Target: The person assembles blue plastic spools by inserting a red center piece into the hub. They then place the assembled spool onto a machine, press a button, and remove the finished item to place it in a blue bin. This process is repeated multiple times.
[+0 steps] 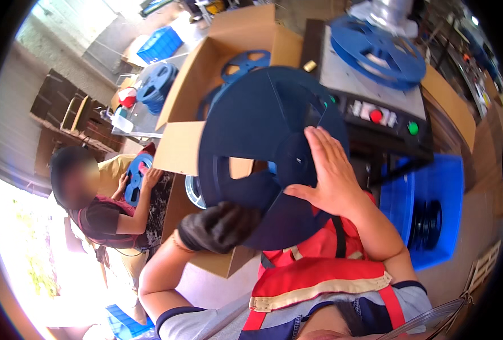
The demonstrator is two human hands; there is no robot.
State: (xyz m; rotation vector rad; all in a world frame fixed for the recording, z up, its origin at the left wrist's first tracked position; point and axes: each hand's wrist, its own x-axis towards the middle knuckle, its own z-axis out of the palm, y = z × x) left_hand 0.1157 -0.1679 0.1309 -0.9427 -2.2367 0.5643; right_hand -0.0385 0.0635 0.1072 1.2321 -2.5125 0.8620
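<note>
A large dark blue plastic reel point(246, 119) with cut-out windows is held up in front of me, its flat side facing me. My left hand point(220, 226), in a dark glove, is closed on the reel's lower left part. My bare right hand point(331, 173) lies against the reel's right side near the hub, fingers stretched out and thumb spread apart. Behind the reel stands an open cardboard box point(178, 141); a blue reel point(246, 63) shows inside it, partly hidden by the one I hold.
At the right, a machine point(370, 107) with red and green buttons carries a blue reel point(379, 54). A blue crate point(450, 209) below it holds black reels point(426, 224). At left, a person point(107, 209) holds a blue reel point(133, 181). More reels point(156, 88) sit on a table.
</note>
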